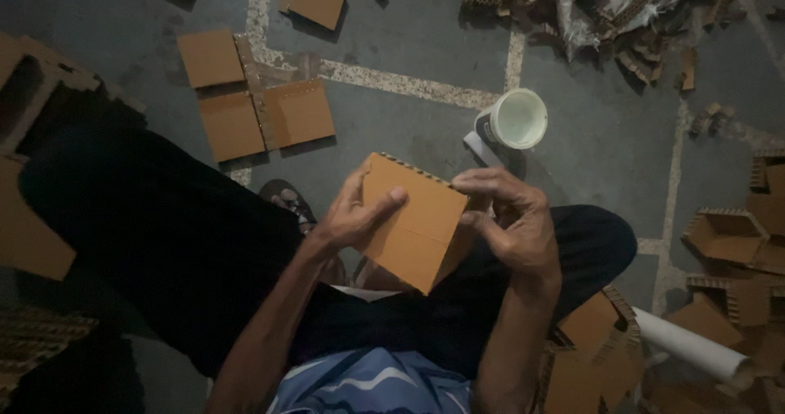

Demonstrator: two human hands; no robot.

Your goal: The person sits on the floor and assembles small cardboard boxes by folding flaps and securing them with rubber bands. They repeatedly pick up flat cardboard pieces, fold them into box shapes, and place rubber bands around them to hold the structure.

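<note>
**Folded cardboard piece held in both hands above lap, over littered floor**

Folded cardboard piece (413, 222) held up over the lap, roughly mid-floor, between the two hands. Left hand (353, 216) closed on its left edge, thumb laid across the upper face. Right hand (511, 218) closed on its right edge, fingers curled tight at the top corner, where the corrugated edge shows. Crease visible across the lower part of the face.

Risks, as judged:
- Possible slip of the piece from the grip, since contact is only at the two edges; likely landing on the dark trousers (163, 226) or on the floor.
- Possible crushing or uneven folding at the top right corner, from the pinched fingers there.
- White cup (515, 119) standing on the floor just beyond the piece, open top up; risk of tipping by a knee or a dropped piece. Contents not discernible.

Surface and room: grey floor (425, 38) with pale joint lines, dimly lit. Flat cardboard panels (257, 107) joined by a strip towards the far left. Pile of cardboard scraps (621, 13) at the far right edge. Small open cardboard boxes (728, 234) along the right edge, with a white tube (691, 344) near the right knee. Sandal (288, 200) partly visible below the left hand
</note>
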